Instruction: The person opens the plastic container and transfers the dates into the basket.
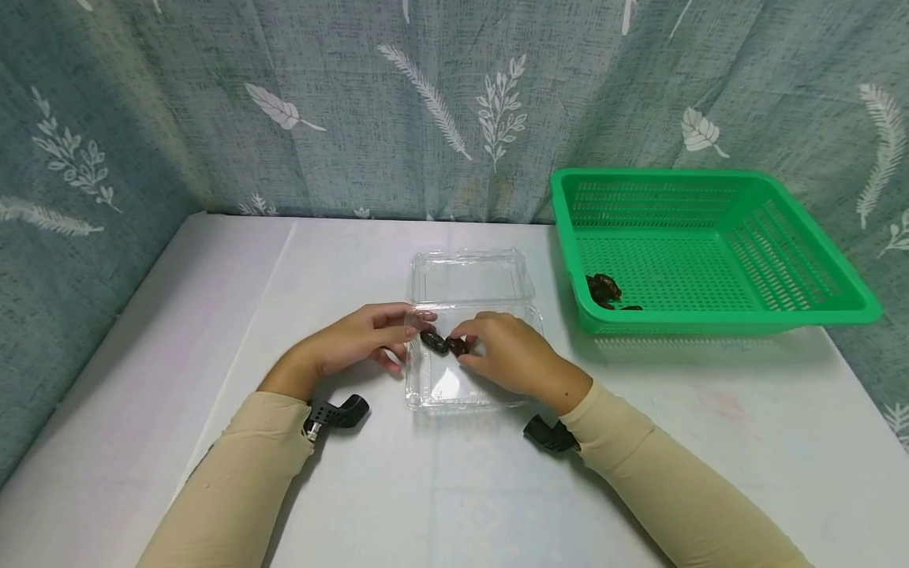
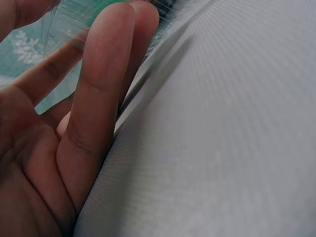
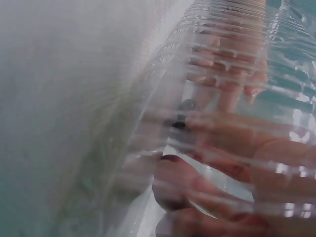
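Note:
A clear plastic clamshell box (image 1: 465, 383) lies on the table with its lid (image 1: 472, 278) folded back. Inside it, one glossy dark brown date (image 1: 434, 341) lies near the left wall. My right hand (image 1: 507, 355) reaches into the box and pinches a second date (image 1: 457, 345) between thumb and fingers, right beside the first. At the box's left wall, my left hand (image 1: 355, 339) rests with its fingers fairly straight and touching the plastic. Those extended fingers (image 2: 101, 84) also show in the left wrist view. The right wrist view sees the right hand (image 3: 222, 168) through the clear wall.
A green perforated basket (image 1: 710, 318) stands at the back right, with several dark dates (image 1: 604, 289) in its near left corner. White cloth covers the table (image 1: 341, 489). A patterned grey-green curtain (image 1: 319, 102) hangs behind and at the left.

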Demonstrator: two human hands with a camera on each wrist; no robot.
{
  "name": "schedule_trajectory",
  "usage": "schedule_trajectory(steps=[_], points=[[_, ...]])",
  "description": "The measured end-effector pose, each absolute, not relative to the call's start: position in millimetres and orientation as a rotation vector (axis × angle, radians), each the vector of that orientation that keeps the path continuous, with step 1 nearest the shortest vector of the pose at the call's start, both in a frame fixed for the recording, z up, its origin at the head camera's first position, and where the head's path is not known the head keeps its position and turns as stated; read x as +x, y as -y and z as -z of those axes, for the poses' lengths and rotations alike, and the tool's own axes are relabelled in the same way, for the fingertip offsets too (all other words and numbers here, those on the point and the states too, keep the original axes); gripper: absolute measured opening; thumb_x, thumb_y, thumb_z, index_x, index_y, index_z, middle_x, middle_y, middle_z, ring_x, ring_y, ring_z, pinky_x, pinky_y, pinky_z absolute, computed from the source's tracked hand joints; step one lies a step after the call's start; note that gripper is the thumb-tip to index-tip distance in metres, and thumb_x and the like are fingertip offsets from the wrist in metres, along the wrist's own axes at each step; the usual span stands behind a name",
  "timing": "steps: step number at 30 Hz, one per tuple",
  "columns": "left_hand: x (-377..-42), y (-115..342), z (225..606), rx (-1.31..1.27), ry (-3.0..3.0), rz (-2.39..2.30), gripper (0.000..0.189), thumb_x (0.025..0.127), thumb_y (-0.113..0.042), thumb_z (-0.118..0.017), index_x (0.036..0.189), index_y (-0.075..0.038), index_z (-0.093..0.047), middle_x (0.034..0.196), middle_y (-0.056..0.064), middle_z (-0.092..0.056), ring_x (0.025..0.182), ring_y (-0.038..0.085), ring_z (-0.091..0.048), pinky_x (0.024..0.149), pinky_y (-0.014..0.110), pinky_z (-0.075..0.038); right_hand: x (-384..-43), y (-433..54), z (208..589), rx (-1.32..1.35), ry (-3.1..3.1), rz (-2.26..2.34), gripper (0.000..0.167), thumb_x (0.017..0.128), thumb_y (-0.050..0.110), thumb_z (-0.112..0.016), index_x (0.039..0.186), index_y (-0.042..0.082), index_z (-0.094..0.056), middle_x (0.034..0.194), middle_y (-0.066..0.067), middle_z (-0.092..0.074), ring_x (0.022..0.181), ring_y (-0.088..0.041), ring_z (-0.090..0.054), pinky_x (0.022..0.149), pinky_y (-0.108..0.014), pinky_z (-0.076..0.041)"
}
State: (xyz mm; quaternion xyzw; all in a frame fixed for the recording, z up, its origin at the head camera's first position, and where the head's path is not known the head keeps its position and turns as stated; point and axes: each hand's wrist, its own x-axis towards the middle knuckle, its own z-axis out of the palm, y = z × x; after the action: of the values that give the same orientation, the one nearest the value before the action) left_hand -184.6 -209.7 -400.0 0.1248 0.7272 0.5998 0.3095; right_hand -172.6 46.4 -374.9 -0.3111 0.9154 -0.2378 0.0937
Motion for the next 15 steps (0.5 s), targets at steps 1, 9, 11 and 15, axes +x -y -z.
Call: schedule_trajectory(steps=[1,9,11,15], points=[[-184.6,209.5,400.1,0.329,-1.921,-1.584,0.046,0.102,-0.02,-0.056,0.146,-0.009,-0.049,0.144,0.015,-0.053,0.079,0.014,-0.064,0.071,0.034,-0.062,-172.6,-46.5,374.8,-0.922,-2.718,0.704,0.031,0.088,0.016,-0.076,0.118,0.012,-0.073,0.096,0.002,-0.072,0.092,-0.016,-0.066,0.08,-0.034,-0.054],[-184.4,210.3,401.3,0.331,-1.918,-1.594,0.048,0.102,-0.021,-0.057,0.147,-0.008,-0.048,0.143,0.015,-0.053,0.081,0.014,-0.065,0.071,0.035,-0.062,-171.7,-46.5,376.9,-0.922,-2.758,0.663,0.031,0.086,0.019,-0.079,0.117,0.016,-0.073,0.093,0.004,-0.069,0.083,-0.014,-0.061,0.069,-0.03,-0.05],[-184.5,210.3,401.7,0.329,-1.916,-1.596,0.048,0.102,-0.021,-0.057,0.147,-0.008,-0.048,0.143,0.015,-0.053,0.081,0.014,-0.065,0.071,0.035,-0.062,-171.2,-46.5,377.4,-0.931,-2.771,0.648,0.03,0.086,0.019,-0.079,0.116,0.016,-0.073,0.092,0.004,-0.068,0.081,-0.014,-0.059,0.067,-0.029,-0.049],[-184.5,210.4,401.7,0.333,-1.915,-1.598,0.048,0.102,-0.021,-0.057,0.147,-0.008,-0.048,0.142,0.015,-0.053,0.081,0.015,-0.066,0.071,0.035,-0.063,-170.5,-46.4,378.0,-0.943,-2.789,0.638,0.028,0.087,0.017,-0.077,0.115,0.017,-0.074,0.09,0.003,-0.066,0.079,-0.014,-0.058,0.064,-0.029,-0.049]])
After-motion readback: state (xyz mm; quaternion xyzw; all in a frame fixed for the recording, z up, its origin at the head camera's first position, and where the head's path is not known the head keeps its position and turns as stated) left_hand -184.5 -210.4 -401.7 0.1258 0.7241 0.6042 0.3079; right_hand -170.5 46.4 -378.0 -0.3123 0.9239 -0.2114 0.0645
